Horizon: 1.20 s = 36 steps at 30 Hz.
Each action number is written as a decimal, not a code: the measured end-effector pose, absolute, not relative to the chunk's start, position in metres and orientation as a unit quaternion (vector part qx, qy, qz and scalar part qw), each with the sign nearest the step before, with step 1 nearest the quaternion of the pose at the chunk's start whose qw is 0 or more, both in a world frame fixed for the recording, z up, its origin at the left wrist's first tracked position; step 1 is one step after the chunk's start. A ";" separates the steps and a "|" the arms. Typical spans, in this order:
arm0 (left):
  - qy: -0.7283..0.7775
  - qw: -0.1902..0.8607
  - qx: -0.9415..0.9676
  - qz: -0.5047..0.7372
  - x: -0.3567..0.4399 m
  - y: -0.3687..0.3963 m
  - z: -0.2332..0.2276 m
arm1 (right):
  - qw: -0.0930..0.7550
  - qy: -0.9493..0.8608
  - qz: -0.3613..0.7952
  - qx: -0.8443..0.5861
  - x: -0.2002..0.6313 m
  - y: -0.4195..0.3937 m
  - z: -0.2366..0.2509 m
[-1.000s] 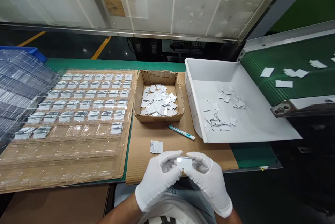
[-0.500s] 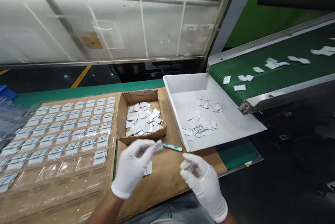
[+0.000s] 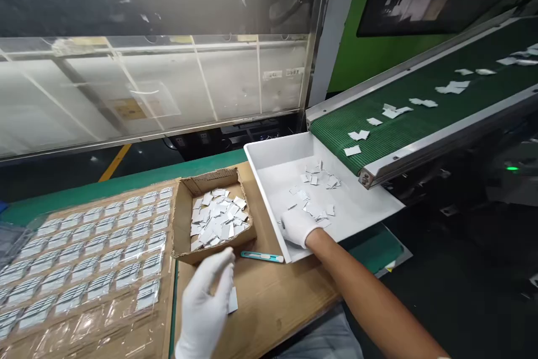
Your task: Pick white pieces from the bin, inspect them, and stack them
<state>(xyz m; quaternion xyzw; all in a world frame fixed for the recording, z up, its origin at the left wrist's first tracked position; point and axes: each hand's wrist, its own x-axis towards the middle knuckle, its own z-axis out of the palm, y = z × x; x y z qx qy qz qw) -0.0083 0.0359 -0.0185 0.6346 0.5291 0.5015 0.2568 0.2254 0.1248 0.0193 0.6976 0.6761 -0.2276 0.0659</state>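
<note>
My left hand [image 3: 205, 303], in a white glove, hovers over the cardboard at the near side of the small carton [image 3: 247, 236]. Its thumb and fingers are bent close together; whether a piece is between them cannot be made out. Beside it, partly covered by the hand, a flat white piece [image 3: 232, 300] lies on the cardboard. My right hand [image 3: 298, 227], gloved too, is down inside the white tray [image 3: 357, 208], near its left wall and the loose white pieces [image 3: 330, 210]. The glove's back hides most of its fingers. Many small white pieces [image 3: 218, 216] fill the carton.
A blue cutter knife [image 3: 261, 257] lies between carton and tray. At left, a clear plastic tray [image 3: 92, 320] holds rows of stacked pieces. The green conveyor belt [image 3: 403, 135] carries more white pieces above the tray's right side. A machine panel [image 3: 189, 84] stands behind.
My right hand has moved from above the cardboard forward into the white tray. My left hand has drawn lower, and the piece at its fingertips no longer shows. The camera view has shifted.
</note>
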 end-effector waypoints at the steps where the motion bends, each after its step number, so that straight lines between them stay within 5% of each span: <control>1: 0.542 0.307 0.615 0.483 -0.005 0.023 -0.027 | 0.085 0.675 -0.228 0.697 0.222 0.127 0.018; 6: 0.557 0.438 0.567 0.420 0.007 -0.017 -0.062 | 0.125 0.674 -0.237 0.689 0.217 0.129 0.011; 11: 0.532 0.512 0.542 0.401 0.017 -0.025 -0.065 | 0.071 0.670 -0.244 0.697 0.230 0.126 0.018; 17: 0.535 0.546 0.496 0.412 0.021 -0.018 -0.038 | -0.109 0.672 -0.215 0.700 0.228 0.068 0.046; 21: 0.534 0.572 0.427 0.452 0.022 -0.006 -0.018 | -0.327 0.647 -0.377 0.577 0.200 0.015 0.037; 26: 0.534 0.624 0.396 0.410 0.022 0.003 -0.018 | -0.346 0.547 -0.493 0.581 0.173 -0.013 0.003; 36: 0.563 0.641 0.329 0.406 0.021 -0.004 -0.024 | -0.357 0.442 -0.550 0.612 0.170 -0.024 -0.012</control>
